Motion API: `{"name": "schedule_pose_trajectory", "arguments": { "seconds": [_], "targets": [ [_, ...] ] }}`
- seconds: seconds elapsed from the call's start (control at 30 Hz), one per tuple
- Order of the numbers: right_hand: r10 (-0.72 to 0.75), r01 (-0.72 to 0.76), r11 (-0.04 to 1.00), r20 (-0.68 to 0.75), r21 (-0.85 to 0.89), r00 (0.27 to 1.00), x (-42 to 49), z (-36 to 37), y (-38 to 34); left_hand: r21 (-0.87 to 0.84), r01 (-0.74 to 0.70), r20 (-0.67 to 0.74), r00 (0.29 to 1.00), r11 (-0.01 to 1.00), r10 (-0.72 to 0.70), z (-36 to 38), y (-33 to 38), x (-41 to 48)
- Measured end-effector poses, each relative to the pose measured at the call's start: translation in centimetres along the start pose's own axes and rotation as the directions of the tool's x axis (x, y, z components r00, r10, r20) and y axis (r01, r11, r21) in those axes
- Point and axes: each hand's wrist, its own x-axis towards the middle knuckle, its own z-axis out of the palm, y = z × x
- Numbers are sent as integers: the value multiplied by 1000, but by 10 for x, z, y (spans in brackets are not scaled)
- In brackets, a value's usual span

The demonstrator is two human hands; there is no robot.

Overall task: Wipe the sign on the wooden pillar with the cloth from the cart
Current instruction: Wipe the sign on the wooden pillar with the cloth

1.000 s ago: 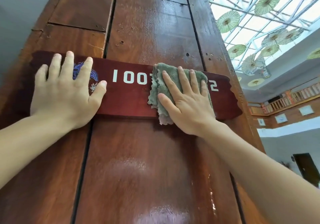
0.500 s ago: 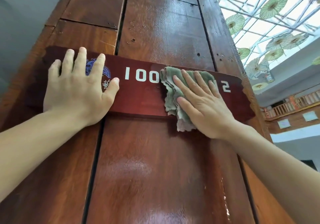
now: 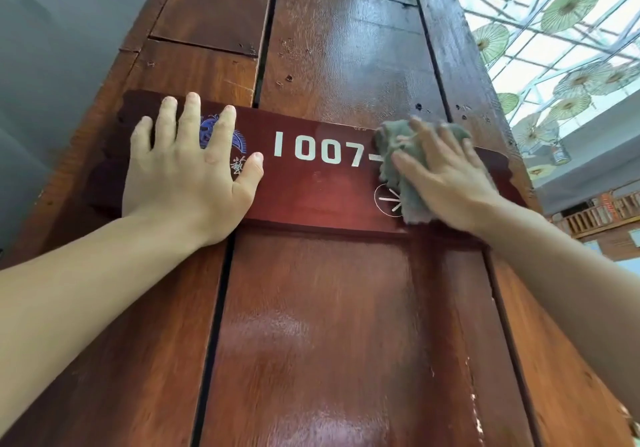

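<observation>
A dark red wooden sign (image 3: 311, 187) with white figures "1007-" hangs across the wooden pillar (image 3: 311, 325). My left hand (image 3: 190, 176) lies flat on the sign's left end, fingers spread, partly covering a blue emblem. My right hand (image 3: 446, 176) presses a grey-green cloth (image 3: 398, 155) flat against the sign's right part, and is blurred by motion. The cloth hides the figures after the dash. A small white circular mark shows at the cloth's lower left edge.
A grey wall (image 3: 52, 83) stands left of the pillar. To the right are a glass roof with several hanging green paper umbrellas (image 3: 571, 3) and a wooden balcony railing (image 3: 602, 214) lower down.
My right hand has slid the cloth to the right along the sign, uncovering the "7", the dash and a white circular mark. My left hand stays pressed on the sign's left end.
</observation>
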Motion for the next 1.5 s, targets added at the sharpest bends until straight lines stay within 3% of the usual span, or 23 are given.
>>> {"name": "schedule_pose_trajectory", "arguments": {
  "seconds": [0.07, 0.1, 0.13, 0.2, 0.27, 0.33, 0.4, 0.47, 0.53, 0.6, 0.7, 0.8, 0.87, 0.93, 1.0, 1.07, 1.1, 1.17, 1.23, 1.3, 1.37, 1.43, 1.5],
  "targets": [
    [182, -181, 982, -12, 54, 983, 17, -5, -1, 0, 2, -2, 1000, 1000, -2, 1, 0, -1],
    [194, -194, 980, 0, 45, 981, 17, -2, -8, 0, 4, -7, 1000, 1000, -4, 1, 0, -1],
    [150, -150, 989, 18, 2, 988, 10, 5, -16, 2, 5, -10, 1000, 1000, -5, 1, -1, -1],
    [-84, 86, 990, 18, -111, 996, -20, 24, -39, 8, 3, -10, 1000, 1000, -3, 1, -1, 0],
    [-316, 318, 937, 40, -144, 948, -50, 37, -49, 10, 5, -13, 1000, 1000, -5, 1, -1, 0],
    [-400, 410, 895, 89, -174, 912, -48, 29, -36, 9, 8, -8, 1000, 1000, -8, 0, -1, 0],
    [-300, 315, 926, 99, -208, 949, -21, 14, -10, 17, 4, 15, 1000, 1000, -5, 1, 0, 2],
    [-54, 72, 978, 98, -195, 994, 10, 0, 11, 31, 9, 28, 1000, 999, -10, 0, 0, 4],
    [141, -124, 976, 84, -181, 986, 28, -1, 14, 32, 5, 29, 1000, 999, -6, 0, 1, 3],
    [144, -129, 973, 66, -189, 987, 25, 11, -6, 20, 2, 31, 1000, 1000, -3, 0, 0, 3],
    [-132, 139, 968, 47, -209, 990, -12, 34, -54, -51, 5, 43, 999, 999, -3, -3, -4, 5],
    [-424, 444, 860, 133, -250, 896, -42, 38, -67, -88, -40, 30, 999, 995, 43, -7, -15, 9],
    [-498, 535, 808, 198, -247, 844, -35, 28, -56, -101, -92, 20, 995, 991, 95, -11, -26, 10],
    [-415, 453, 858, 193, -242, 889, -14, 18, -41, -98, -109, 17, 994, 989, 111, -14, -33, 6],
    [-133, 157, 972, 142, -177, 981, 14, 15, -42, -86, -29, -1, 1000, 996, 29, -14, -43, 2],
    [166, -154, 978, 73, -141, 983, 28, 19, -51, -142, 72, -23, 997, 987, -76, -12, -38, 0],
    [212, -203, 969, 53, -142, 976, 27, 25, -65, -177, 105, -24, 994, 979, -111, -11, -36, 0],
    [89, -85, 983, 19, -166, 996, 10, 45, -100, -202, 128, -7, 991, 971, -132, -10, -34, 0],
    [-192, 189, 962, 5, -199, 981, -13, 60, -124, -192, 126, 12, 992, 973, -126, -8, -38, 0],
    [-413, 421, 878, 85, -228, 907, -19, 55, -120, -176, 106, 26, 994, 979, -103, -8, -41, 1],
    [-523, 558, 787, 193, -263, 830, -1, 39, -97, -156, 95, 31, 995, 983, -92, -8, -41, 1],
    [-419, 469, 840, 221, -274, 880, 27, 25, -77, -142, 87, 31, 996, 986, -83, -9, -40, 0],
    [-94, 118, 973, 127, -199, 987, 49, 20, -75, -147, 87, 33, 996, 985, -83, -9, -41, 2]
  ]
}}
